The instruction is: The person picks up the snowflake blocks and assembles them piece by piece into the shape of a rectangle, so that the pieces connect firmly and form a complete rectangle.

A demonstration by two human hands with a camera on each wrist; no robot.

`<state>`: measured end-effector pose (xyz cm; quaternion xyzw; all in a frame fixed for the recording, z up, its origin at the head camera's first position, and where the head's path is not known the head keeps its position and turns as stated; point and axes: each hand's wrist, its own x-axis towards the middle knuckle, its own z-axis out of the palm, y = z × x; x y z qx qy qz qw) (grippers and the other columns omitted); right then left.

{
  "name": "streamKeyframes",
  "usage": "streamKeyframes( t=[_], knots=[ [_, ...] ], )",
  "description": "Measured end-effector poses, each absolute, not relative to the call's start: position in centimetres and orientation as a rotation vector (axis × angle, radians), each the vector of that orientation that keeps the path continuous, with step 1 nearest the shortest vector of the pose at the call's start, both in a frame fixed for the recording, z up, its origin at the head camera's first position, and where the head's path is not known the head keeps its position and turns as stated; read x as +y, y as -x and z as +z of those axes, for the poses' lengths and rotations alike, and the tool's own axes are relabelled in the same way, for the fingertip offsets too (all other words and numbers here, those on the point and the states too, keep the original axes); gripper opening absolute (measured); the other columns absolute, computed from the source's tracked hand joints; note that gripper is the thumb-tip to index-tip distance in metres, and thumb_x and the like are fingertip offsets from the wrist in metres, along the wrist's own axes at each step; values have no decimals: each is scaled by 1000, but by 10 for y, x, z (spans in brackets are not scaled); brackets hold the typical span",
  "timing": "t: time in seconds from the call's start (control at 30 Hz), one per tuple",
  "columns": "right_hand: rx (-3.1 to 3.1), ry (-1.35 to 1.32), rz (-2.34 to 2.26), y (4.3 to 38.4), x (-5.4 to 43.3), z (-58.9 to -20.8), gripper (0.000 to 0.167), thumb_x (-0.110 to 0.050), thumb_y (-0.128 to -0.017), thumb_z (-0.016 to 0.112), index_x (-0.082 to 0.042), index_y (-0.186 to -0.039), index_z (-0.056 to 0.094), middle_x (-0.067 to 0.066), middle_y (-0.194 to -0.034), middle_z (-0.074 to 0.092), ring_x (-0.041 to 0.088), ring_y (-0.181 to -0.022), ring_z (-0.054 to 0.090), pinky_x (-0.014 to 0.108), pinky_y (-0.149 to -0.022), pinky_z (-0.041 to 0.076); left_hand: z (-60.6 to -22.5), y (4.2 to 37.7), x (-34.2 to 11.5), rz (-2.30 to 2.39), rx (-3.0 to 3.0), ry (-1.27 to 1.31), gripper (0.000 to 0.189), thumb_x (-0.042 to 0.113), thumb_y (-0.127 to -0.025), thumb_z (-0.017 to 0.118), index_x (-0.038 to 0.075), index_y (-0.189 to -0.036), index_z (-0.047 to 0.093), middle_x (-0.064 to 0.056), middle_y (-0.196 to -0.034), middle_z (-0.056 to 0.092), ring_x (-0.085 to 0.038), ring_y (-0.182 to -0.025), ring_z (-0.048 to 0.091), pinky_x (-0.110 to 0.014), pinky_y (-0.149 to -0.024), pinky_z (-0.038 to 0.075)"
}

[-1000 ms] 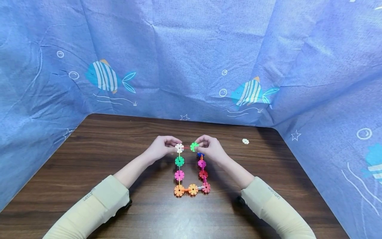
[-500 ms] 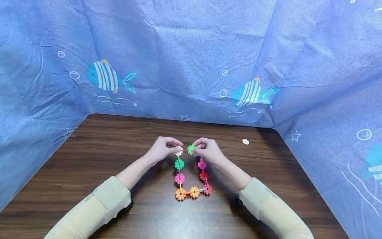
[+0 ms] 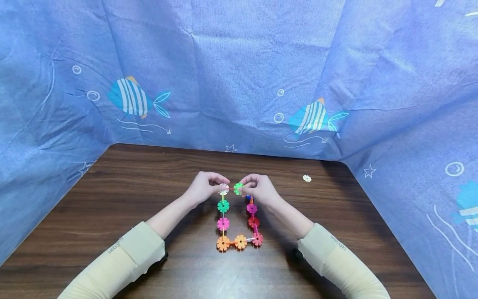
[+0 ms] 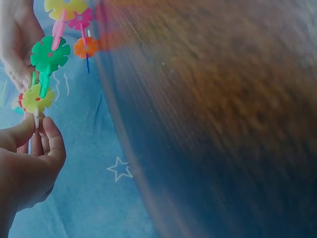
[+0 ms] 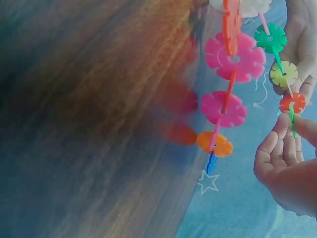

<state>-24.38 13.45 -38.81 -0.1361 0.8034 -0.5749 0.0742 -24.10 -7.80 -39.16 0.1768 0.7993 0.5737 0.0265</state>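
Interlocking plastic flower discs form a chain, an open-cornered frame over the dark table. At its far left corner my left hand [image 3: 203,187] pinches the white disc [image 3: 223,192] between thumb and fingers. My right hand [image 3: 262,190] pinches a bright green disc [image 3: 237,189]. Between these two, a red disc [image 5: 292,102] is joined edge-on. Down the left side come a green disc [image 3: 223,206] and a pink disc [image 3: 223,224]. Orange discs [image 3: 240,241] make the near side. A blue disc [image 5: 211,162] ends the right side, apart from the green disc my right hand holds.
One loose cream disc [image 3: 307,178] lies on the table [image 3: 157,166] at the far right. A blue fabric backdrop [image 3: 239,83] with fish prints stands behind the table and along both sides.
Both hands have come slightly closer together, bringing the white and bright green discs nearer each other. The hands have shifted a little toward the near side; the loose disc stays put.
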Motion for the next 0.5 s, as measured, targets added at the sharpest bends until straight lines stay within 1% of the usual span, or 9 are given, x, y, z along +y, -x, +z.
streamKeyframes(
  t=[0.1,0.2,0.23,0.3,0.37,0.43,0.5],
  knots=[
    [2384,430,-1739,244,136,-390,19,1,-80,67,6,-97,62,13,-75,71,28,-69,68,54,-77,51,-392,240,-78,1769,2470,-539,15,4,-84,69,1,-99,72,-10,-86,70,-12,-71,62,-49,-75,52],
    [2359,455,-1735,243,138,-390,26,-1,-82,68,7,-105,59,17,-79,71,36,-74,68,55,-79,50,-391,240,-78,1781,2458,-530,15,5,-84,69,2,-99,72,-11,-87,70,-12,-72,62,-49,-75,53],
    [2353,464,-1728,243,139,-390,29,-3,-83,68,6,-108,58,17,-80,71,38,-76,68,54,-79,51,-391,240,-78,1785,2455,-529,15,5,-84,69,2,-99,72,-11,-87,70,-12,-72,63,-48,-74,53],
    [2361,469,-1702,243,142,-389,34,-6,-84,69,4,-113,56,16,-84,71,39,-81,67,49,-78,52,-391,239,-78,1790,2452,-526,16,5,-84,69,2,-99,72,-12,-87,70,-13,-72,63,-47,-74,54],
    [2377,470,-1677,244,145,-389,36,-8,-84,70,3,-115,56,15,-88,72,35,-83,68,40,-77,54,-392,240,-77,1787,2457,-519,16,5,-85,69,2,-100,72,-13,-88,70,-14,-72,63,-44,-72,55],
    [2397,479,-1657,245,148,-388,36,-9,-83,71,2,-115,57,15,-92,72,28,-84,69,32,-75,54,-392,239,-77,1780,2462,-512,17,5,-85,69,1,-101,71,-15,-90,70,-16,-73,63,-40,-70,55],
    [2416,500,-1635,245,152,-386,35,-7,-83,71,2,-114,58,17,-96,71,23,-87,69,27,-75,53,-392,239,-78,1777,2459,-504,17,4,-85,68,-1,-102,71,-17,-91,69,-20,-75,64,-38,-69,56]
  ],
)
